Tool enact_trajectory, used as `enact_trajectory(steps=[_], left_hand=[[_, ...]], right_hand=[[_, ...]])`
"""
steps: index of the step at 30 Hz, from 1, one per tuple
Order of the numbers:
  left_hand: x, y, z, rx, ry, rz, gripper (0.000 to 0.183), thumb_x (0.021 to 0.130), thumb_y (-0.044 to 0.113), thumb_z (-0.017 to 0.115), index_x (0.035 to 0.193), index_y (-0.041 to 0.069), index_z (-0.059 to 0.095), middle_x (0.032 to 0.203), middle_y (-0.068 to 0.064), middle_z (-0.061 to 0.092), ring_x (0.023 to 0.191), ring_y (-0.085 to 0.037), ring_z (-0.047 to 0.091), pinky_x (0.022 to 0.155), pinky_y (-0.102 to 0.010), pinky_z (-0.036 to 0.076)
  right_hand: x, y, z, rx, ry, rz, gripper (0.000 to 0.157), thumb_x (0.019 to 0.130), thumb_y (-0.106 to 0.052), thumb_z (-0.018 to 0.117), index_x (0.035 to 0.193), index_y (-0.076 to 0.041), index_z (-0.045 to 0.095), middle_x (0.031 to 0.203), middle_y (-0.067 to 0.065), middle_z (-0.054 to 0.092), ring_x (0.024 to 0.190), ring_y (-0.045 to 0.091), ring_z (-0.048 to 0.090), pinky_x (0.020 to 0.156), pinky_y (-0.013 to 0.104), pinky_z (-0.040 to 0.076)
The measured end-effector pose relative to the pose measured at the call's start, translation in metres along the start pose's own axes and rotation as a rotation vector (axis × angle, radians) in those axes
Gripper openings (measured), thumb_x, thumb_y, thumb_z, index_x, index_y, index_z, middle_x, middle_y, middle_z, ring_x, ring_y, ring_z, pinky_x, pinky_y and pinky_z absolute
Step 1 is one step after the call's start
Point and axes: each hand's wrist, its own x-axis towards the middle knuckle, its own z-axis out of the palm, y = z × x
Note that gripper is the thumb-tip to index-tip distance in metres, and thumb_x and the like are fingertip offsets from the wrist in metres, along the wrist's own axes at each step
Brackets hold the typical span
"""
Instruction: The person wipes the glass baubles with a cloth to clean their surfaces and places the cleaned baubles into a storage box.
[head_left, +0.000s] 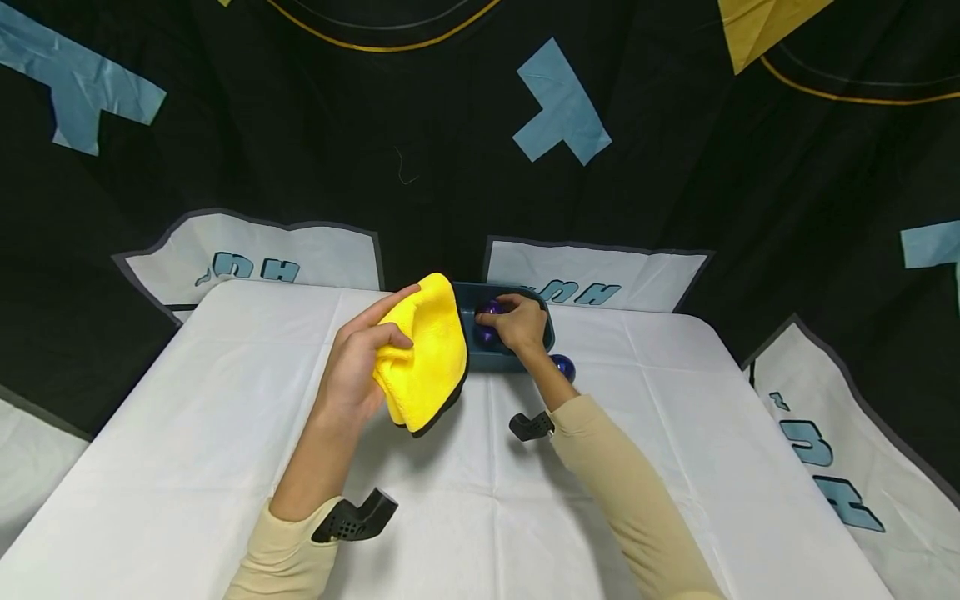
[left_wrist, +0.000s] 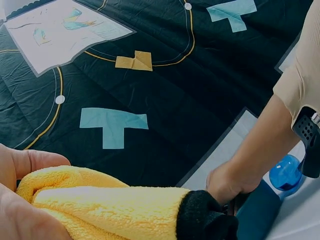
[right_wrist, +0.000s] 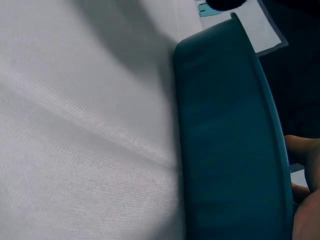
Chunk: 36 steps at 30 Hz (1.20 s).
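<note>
My left hand holds a folded yellow cloth with a black edge, pinched between thumb and fingers, above the table. In the left wrist view the plush cloth fills the lower part. My right hand reaches into a dark teal bin, its thumb and fingers around a shiny purple ball. Part of that ball lies behind the fingers. Outside the bin, beside the right wrist, is another shiny ball, blue-purple. The right wrist view shows mostly the bin's side wall.
A white cloth covers the table. Behind it hangs a black backdrop with blue and yellow patches and white printed panels. Black wrist cameras jut from both sleeves.
</note>
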Motion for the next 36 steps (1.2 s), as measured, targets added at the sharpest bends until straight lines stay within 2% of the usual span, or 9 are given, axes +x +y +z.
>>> enact_trajectory(steps=[10, 18, 26, 36], left_hand=[[-0.0009, 0.002, -0.0003, 0.001, 0.016, -0.008, 0.059, 0.089, 0.003, 0.05, 0.143, 0.026, 0.059, 0.146, -0.002, 0.043, 0.129, -0.027, 0.043, 0.096, -0.032, 0.053], [-0.001, 0.0035, -0.0017, -0.004, 0.016, -0.011, 0.059, 0.09, 0.003, 0.049, 0.143, 0.026, 0.059, 0.148, -0.001, 0.042, 0.129, -0.027, 0.043, 0.096, -0.031, 0.053], [-0.0012, 0.0013, -0.0015, 0.002, 0.019, -0.016, 0.059, 0.089, 0.002, 0.049, 0.143, 0.025, 0.059, 0.147, -0.001, 0.042, 0.129, -0.027, 0.043, 0.096, -0.031, 0.053], [-0.0011, 0.0017, -0.0009, 0.011, 0.026, -0.019, 0.059, 0.089, 0.002, 0.05, 0.142, 0.027, 0.059, 0.148, -0.001, 0.042, 0.129, -0.027, 0.044, 0.097, -0.031, 0.053]], right_hand=[[0.0001, 0.0021, 0.0006, -0.021, -0.001, -0.005, 0.049, 0.078, -0.027, 0.087, 0.12, -0.007, 0.073, 0.122, 0.015, 0.072, 0.13, 0.038, 0.047, 0.112, 0.053, 0.036], [0.0012, 0.0053, -0.0003, -0.024, -0.004, -0.005, 0.045, 0.079, -0.026, 0.086, 0.118, -0.006, 0.074, 0.12, 0.016, 0.072, 0.128, 0.037, 0.051, 0.11, 0.05, 0.04], [-0.0028, 0.0048, -0.004, -0.024, 0.001, -0.008, 0.047, 0.079, -0.024, 0.087, 0.119, -0.005, 0.073, 0.119, 0.014, 0.074, 0.119, 0.031, 0.063, 0.104, 0.044, 0.049], [-0.003, 0.0032, -0.0072, 0.007, 0.037, -0.046, 0.046, 0.077, -0.017, 0.087, 0.119, -0.003, 0.074, 0.115, 0.016, 0.075, 0.112, 0.031, 0.066, 0.104, 0.045, 0.047]])
